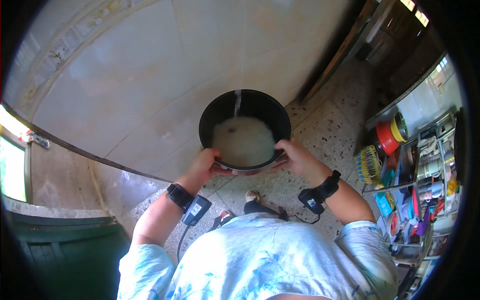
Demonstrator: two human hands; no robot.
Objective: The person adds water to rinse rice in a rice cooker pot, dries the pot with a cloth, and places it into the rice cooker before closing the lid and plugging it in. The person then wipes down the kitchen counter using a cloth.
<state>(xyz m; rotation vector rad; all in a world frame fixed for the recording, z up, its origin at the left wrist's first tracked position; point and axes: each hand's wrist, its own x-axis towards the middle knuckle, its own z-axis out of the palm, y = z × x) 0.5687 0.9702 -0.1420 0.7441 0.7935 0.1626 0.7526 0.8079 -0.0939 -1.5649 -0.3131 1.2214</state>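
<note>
A round dark pot [245, 103] is held out in front of me over the floor, tilted slightly so its inside shows. Cloudy whitish liquid [244, 141] covers its bottom, with one small dark spot in it; whether grains lie under the surface I cannot tell. My left hand [206, 164] grips the near left rim, thumb on top and fingers underneath. On the near right rim, my right hand [296, 154] has the same kind of hold. A pale streak shows on the pot's far inner wall.
A tiled wall [165, 75] rises close behind the pot. To the right stands a crowded shelf rack [417, 187], with a red basin [386, 137] and a yellow basket [368, 165] near its top. A green wooden piece [70, 245] is at lower left. Speckled floor [325, 120] lies below.
</note>
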